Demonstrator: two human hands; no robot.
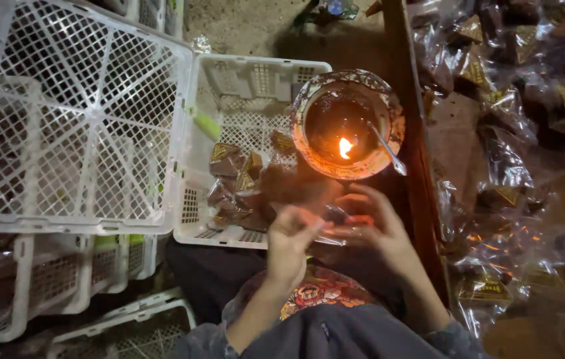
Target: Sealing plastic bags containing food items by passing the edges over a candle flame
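My left hand (292, 242) and my right hand (375, 226) meet just below a round bowl (395, 113) in which a small flame (345, 147) burns. Both pinch a small clear plastic packet (337, 223) between their fingertips; the hands are blurred. A thin metal stick (389, 153) leans on the bowl's rim. Left of the bowl, a white lattice basket (229, 86) holds several wrapped brown pieces in clear packets (236, 179).
A large white lattice crate (76, 119) lies upturned at the left, with more white crates (63, 279) beneath it. A wooden edge (415, 133) runs down the right of the bowl. Beyond it lies a heap of clear packets (515, 100) with brown contents.
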